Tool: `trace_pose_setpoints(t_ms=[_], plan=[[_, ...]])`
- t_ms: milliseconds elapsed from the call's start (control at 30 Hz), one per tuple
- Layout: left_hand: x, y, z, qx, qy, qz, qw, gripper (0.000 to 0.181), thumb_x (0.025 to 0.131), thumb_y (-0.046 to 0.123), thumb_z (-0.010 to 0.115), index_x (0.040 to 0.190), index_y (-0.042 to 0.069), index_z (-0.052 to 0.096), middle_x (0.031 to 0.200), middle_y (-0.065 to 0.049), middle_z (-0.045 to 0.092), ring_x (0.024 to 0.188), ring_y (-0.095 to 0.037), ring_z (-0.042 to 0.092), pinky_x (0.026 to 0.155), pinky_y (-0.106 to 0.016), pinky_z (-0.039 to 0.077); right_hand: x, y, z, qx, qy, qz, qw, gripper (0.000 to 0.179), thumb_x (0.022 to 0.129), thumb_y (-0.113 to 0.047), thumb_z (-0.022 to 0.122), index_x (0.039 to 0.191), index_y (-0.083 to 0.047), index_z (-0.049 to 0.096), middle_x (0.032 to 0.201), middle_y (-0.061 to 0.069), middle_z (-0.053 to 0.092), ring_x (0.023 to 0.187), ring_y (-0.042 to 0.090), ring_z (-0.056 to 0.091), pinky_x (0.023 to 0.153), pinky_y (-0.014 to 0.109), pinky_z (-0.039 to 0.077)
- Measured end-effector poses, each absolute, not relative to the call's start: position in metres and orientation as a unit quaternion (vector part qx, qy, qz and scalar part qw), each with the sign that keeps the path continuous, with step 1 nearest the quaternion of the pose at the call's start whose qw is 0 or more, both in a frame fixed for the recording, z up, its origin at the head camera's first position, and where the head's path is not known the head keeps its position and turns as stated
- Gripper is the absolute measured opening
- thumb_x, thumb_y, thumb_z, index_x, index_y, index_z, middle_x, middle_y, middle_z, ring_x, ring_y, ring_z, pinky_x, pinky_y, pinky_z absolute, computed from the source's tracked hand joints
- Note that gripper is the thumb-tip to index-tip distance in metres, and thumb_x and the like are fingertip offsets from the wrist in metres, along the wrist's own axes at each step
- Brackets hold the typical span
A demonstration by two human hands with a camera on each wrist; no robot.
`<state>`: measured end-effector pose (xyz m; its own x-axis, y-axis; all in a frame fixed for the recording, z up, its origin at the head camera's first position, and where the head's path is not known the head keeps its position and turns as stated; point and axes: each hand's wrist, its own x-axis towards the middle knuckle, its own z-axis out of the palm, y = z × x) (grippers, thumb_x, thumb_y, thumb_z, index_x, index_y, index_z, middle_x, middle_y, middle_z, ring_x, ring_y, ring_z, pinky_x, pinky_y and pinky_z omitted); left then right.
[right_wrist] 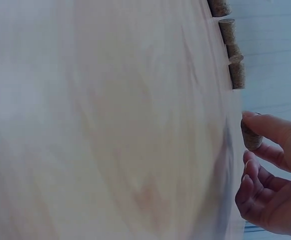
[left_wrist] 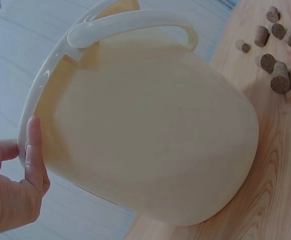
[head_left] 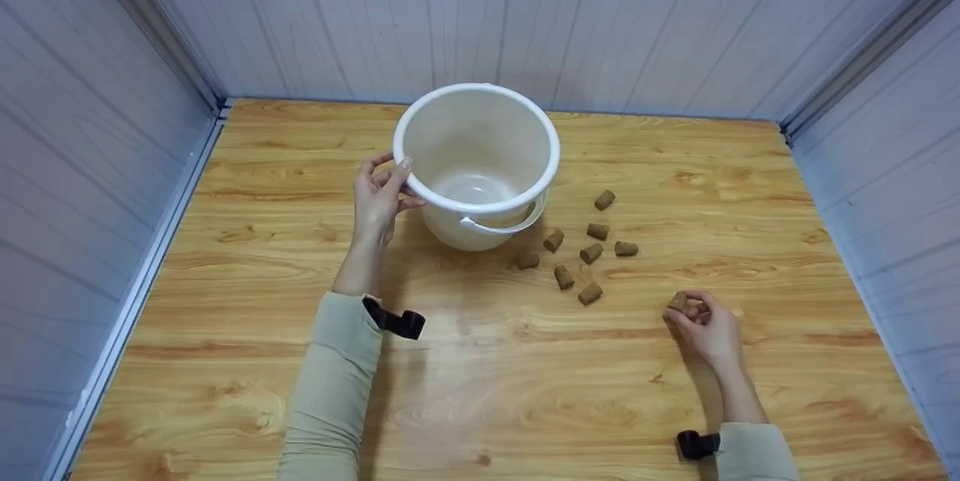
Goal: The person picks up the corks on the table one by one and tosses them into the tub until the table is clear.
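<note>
A white plastic bucket [head_left: 480,229] with a hanging handle [head_left: 517,226] stands upright towards the back of the wooden surface. My left hand [head_left: 379,199] grips its rim on the left side, thumb over the edge and fingers outside, as the left wrist view also shows. Inside, the visible bottom of the bucket holds nothing. My right hand [head_left: 709,327] pinches one cork [head_left: 678,302] between thumb and finger, to the right of the loose corks. In the right wrist view the pinched cork [right_wrist: 251,136] looks raised off the surface.
Several brown corks, among them one cork [head_left: 590,294] nearest the front and one cork [head_left: 604,199] farthest back, lie scattered right of the bucket. Pale panel walls [head_left: 480,16] enclose the wooden surface [head_left: 487,391] at the back and both sides.
</note>
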<state>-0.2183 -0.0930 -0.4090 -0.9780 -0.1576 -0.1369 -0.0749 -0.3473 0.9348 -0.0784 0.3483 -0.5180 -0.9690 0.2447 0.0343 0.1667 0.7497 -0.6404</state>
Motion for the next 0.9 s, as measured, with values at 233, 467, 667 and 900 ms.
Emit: trace_pose_setpoints(t_ms=[233, 467, 667, 900], plan=[[-0.219, -0.093, -0.409, 0.113, -0.573, -0.812, 0.02, 0.039, 0.087, 0.011, 0.056, 0.12, 0.001, 0.039, 0.073, -0.008, 0.053, 0.052, -0.012, 0.054, 0.045, -0.025, 0.056, -0.082, 0.344, -0.509, -0.097, -0.936, 0.33, 0.07, 0.035, 0.077, -0.017, 0.07, 0.105, 0.001, 0.059, 0.075, 0.008, 0.057, 0.061, 0.012, 0.051, 0.049, 0.015, 0.042], [-0.22, -0.094, -0.409, 0.122, -0.57, -0.812, 0.012, 0.039, 0.087, 0.011, 0.057, 0.12, 0.002, 0.039, 0.081, -0.014, 0.054, 0.054, -0.013, 0.055, 0.047, -0.026, 0.056, -0.09, 0.336, -0.495, -0.087, -0.934, 0.336, 0.083, 0.037, 0.077, -0.019, 0.07, 0.105, 0.001, 0.059, 0.074, 0.007, 0.057, 0.061, 0.01, 0.05, 0.049, 0.014, 0.041], [-0.219, -0.094, -0.408, 0.123, -0.574, -0.81, 0.014, 0.037, 0.087, 0.012, 0.057, 0.119, 0.002, 0.04, 0.076, -0.01, 0.055, 0.054, -0.013, 0.055, 0.047, -0.026, 0.056, -0.101, 0.33, -0.486, -0.072, -0.931, 0.345, 0.094, 0.036, 0.076, -0.018, 0.071, 0.104, 0.001, 0.059, 0.072, 0.007, 0.056, 0.059, 0.008, 0.049, 0.047, 0.012, 0.04], [-0.218, -0.094, -0.41, 0.1, -0.556, -0.825, 0.023, 0.036, 0.087, 0.008, 0.056, 0.118, 0.0, 0.039, 0.077, -0.014, 0.054, 0.051, -0.013, 0.055, 0.043, -0.024, 0.055, -0.113, 0.319, -0.474, -0.052, -0.929, 0.349, 0.107, 0.037, 0.074, -0.017, 0.073, 0.105, 0.001, 0.06, 0.071, 0.007, 0.057, 0.056, 0.009, 0.047, 0.045, 0.013, 0.038]])
